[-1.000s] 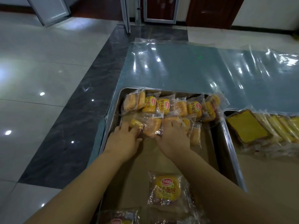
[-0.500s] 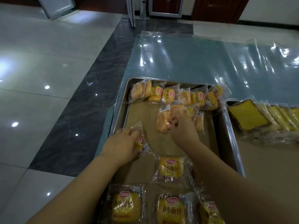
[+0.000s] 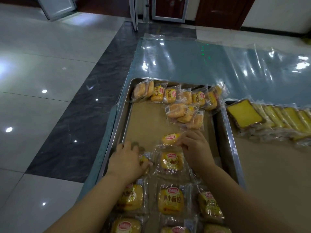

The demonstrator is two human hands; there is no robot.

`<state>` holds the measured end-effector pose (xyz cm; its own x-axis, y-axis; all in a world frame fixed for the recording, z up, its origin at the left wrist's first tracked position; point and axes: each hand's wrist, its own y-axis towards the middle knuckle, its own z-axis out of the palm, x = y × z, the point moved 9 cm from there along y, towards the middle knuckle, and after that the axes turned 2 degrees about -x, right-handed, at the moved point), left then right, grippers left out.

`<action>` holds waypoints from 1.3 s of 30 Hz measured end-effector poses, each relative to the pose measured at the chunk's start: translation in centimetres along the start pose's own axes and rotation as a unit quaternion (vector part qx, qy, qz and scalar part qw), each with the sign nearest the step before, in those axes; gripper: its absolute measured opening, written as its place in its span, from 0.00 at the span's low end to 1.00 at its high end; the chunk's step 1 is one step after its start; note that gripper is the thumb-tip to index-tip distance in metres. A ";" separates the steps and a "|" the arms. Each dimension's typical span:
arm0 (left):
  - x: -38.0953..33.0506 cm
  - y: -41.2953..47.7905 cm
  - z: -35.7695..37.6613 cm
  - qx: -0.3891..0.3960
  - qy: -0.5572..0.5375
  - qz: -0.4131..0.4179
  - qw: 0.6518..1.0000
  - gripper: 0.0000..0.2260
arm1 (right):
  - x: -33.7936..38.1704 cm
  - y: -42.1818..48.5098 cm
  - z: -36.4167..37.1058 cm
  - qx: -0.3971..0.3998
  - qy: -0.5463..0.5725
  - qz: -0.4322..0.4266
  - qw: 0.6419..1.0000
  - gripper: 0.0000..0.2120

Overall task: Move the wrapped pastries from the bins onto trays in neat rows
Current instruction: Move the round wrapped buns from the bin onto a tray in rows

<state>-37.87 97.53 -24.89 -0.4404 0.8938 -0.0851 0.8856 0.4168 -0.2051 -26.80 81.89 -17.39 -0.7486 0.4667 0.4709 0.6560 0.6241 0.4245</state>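
A steel tray point(image 3: 125, 113) lined with brown paper holds small wrapped yellow buns. A row of buns point(image 3: 175, 95) leans along its far edge, with a loose cluster point(image 3: 185, 115) just below it on the right. Flat rows of buns point(image 3: 170, 200) fill the near end. My left hand point(image 3: 127, 159) presses on a wrapped bun point(image 3: 144, 161) at the left of the near rows, mostly covering it. My right hand point(image 3: 195, 148) pinches another wrapped bun point(image 3: 170, 138), held tilted just above a flat-lying bun point(image 3: 171, 161).
A second tray point(image 3: 269, 174) to the right carries a row of wrapped yellow cake slices point(image 3: 269, 118). Shiny clear plastic sheeting point(image 3: 202, 61) covers the table beyond. The table's left edge drops to a tiled floor point(image 3: 50, 98).
Both hands have drawn back from the far cluster toward the near rows, each bringing a bun. The view tilted down, showing more flat rows.
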 end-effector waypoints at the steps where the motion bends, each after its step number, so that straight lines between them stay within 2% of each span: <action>1: 0.1 -0.4 0.0 -0.002 0.012 0.001 1.000 0.35 | -0.2 -0.3 0.2 0.010 0.000 0.007 1.000 0.09; 6: 0.1 -1.2 0.2 0.018 0.025 -0.002 1.000 0.35 | -1.5 -1.0 2.0 0.086 -0.007 0.066 0.994 0.07; 9: 0.4 -0.9 -0.8 0.000 0.021 -0.007 1.000 0.35 | -2.1 -1.0 2.2 0.085 0.007 0.104 0.991 0.06; 11: 0.4 -0.5 -2.0 -0.041 -0.023 0.003 0.999 0.31 | -2.0 -0.7 2.1 0.076 0.018 0.116 0.990 0.06; 15: -0.6 1.0 -4.0 -0.102 -0.162 0.081 0.978 0.15 | -1.4 0.2 2.9 0.091 0.069 0.127 0.985 0.08; 17: -1.2 1.6 -5.0 -0.120 -0.189 0.123 0.967 0.16 | -1.2 0.9 3.2 0.100 0.076 0.131 0.983 0.11; 19: -1.7 2.3 -5.1 -0.101 -0.202 0.152 0.962 0.21 | -0.7 2.2 4.0 0.122 0.084 0.126 0.981 0.14; 22: -2.8 3.3 -3.6 -0.009 -0.188 0.201 0.961 0.25 | 0.2 4.2 6.1 0.191 0.084 0.116 0.971 0.17; 25: -3.4 4.1 -1.8 0.063 -0.132 0.233 0.961 0.21 | -0.3 5.4 6.8 0.203 0.049 0.121 0.971 0.17; 27: -3.0 4.8 -1.1 0.067 -0.079 0.223 0.969 0.20 | -1.4 5.9 5.3 0.135 0.031 0.139 0.980 0.14; 29: -2.5 5.6 -1.4 0.029 -0.040 0.206 0.977 0.21 | -2.8 6.2 3.4 0.058 0.010 0.163 0.985 0.11; 31: -2.1 6.2 -2.2 -0.020 -0.008 0.176 0.984 0.21 | -4.7 6.4 2.1 0.013 -0.021 0.212 0.977 0.14; 33: -1.2 6.7 -2.8 -0.049 0.006 0.123 0.991 0.21 | -6.5 6.6 1.9 0.016 -0.049 0.273 0.961 0.20; 35: -0.7 6.9 -3.1 -0.067 0.005 0.091 0.994 0.19 | -7.8 6.9 2.5 0.052 -0.062 0.323 0.943 0.25; 37: -0.8 6.9 -3.2 -0.084 0.003 0.100 0.991 0.19 | -8.5 7.0 3.3 0.090 -0.075 0.347 0.930 0.26; 39: -1.1 6.9 -2.8 -0.081 -0.018 0.124 0.989 0.20 | -8.7 7.3 3.7 0.105 -0.113 0.347 0.925 0.22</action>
<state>-30.88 99.91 -23.49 -0.2086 0.9668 -0.1479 0.9779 0.2086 -0.0157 -15.91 84.66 -21.23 -0.1712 0.9047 0.3900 0.9706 0.2228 -0.0908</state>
